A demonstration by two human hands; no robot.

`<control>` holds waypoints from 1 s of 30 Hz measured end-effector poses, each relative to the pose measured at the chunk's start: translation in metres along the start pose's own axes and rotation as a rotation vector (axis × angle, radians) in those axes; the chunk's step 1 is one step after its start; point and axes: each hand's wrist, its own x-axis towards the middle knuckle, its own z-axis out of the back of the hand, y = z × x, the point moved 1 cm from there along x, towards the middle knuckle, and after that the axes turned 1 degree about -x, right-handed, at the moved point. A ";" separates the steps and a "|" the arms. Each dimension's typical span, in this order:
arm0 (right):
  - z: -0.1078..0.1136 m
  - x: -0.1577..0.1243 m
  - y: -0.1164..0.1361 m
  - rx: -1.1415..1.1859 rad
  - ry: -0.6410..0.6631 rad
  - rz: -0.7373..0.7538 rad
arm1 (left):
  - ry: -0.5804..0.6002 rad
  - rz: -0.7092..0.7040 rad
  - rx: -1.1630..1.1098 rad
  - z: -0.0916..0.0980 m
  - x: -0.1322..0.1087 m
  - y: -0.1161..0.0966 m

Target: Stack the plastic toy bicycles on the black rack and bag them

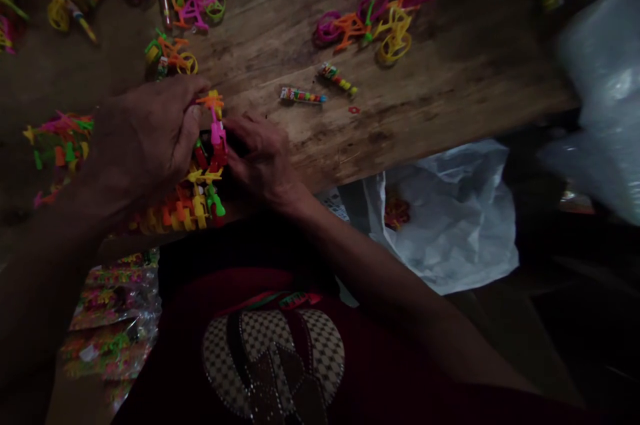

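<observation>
1 pink piece between fingers

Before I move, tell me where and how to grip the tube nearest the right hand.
Probably best pinched across its middle, coming from above: the tube is slim and lies flat on the table, with nothing over it. The other tube lies apart, so both long sides look free for a finger and thumb of the right hand.

Toys crowd leftward; open tabletop runs right.
</observation>
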 end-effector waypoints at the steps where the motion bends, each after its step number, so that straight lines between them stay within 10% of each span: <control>1: 0.000 -0.001 0.001 -0.014 0.001 -0.005 | 0.012 0.011 0.001 0.000 -0.001 0.000; 15: -0.018 -0.002 0.003 -0.139 -0.048 0.116 | 0.043 -0.008 0.056 -0.007 0.003 0.000; 21: 0.008 -0.002 -0.003 0.005 -0.074 0.297 | -0.051 -0.090 0.004 -0.015 -0.006 0.004; 25: 0.033 0.041 -0.007 -0.068 -0.042 0.179 | -0.158 -0.108 -0.105 0.005 -0.006 0.005; 30: 0.019 0.125 0.003 -0.267 0.106 0.231 | -0.243 0.249 -0.095 0.058 0.019 0.056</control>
